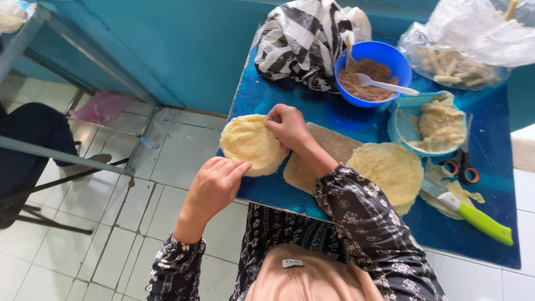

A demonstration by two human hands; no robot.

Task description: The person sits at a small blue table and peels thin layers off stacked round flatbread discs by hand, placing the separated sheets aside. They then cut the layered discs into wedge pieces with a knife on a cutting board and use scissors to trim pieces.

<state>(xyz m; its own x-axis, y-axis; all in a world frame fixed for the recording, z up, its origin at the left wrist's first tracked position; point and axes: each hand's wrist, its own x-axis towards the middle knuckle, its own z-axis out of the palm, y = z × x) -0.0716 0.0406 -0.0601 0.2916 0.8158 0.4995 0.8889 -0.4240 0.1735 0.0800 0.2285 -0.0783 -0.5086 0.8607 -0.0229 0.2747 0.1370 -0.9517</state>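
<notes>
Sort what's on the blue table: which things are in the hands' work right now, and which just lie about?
In hand:
left hand
right hand
round dough sheet, touched by both
wooden board

Lying about:
second dough sheet
blue bowl of brown filling with white spoon
dough bowl
scissors
green-handled knife
plastic bags

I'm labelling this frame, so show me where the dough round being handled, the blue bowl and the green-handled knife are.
dough round [251, 142], head view, middle of its pale top.
blue bowl [372, 49], head view, far inside wall.
green-handled knife [484, 222], head view, middle of the green handle.
</notes>
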